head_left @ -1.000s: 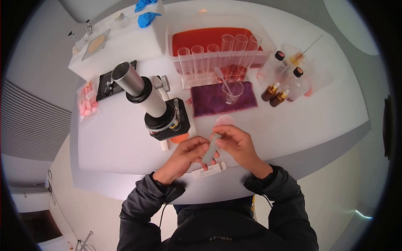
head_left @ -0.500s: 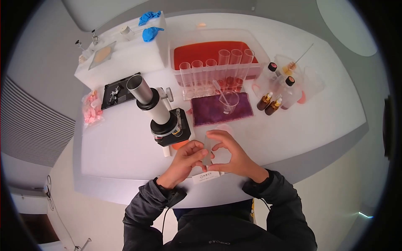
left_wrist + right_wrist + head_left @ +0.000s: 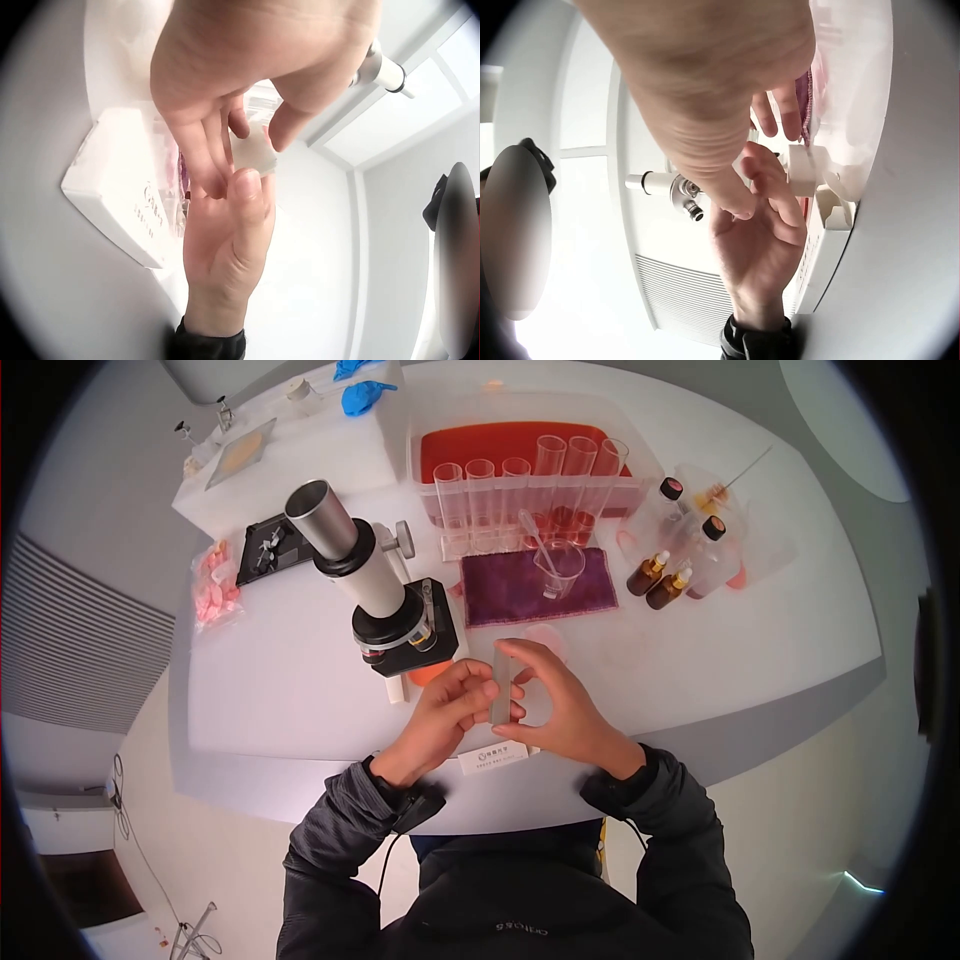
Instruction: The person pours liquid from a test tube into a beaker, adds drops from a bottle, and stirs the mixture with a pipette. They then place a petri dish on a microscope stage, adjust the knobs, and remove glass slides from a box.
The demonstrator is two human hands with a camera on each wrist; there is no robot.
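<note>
Where both hands (image 3: 445,718) (image 3: 572,718) meet, they hold a block (image 3: 502,702) — translucent, slim.

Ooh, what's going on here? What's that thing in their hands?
Someone's left hand is pinching a pale, narrow block above the table. Their right hand has its thumb at one end and a finger at the other. A white box lies near the table's edge, and a microscope stands beyond the left hand.

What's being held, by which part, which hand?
A pale slab: the left hand pinches it around mid-length; the right hand holds it by its two ends.
</note>
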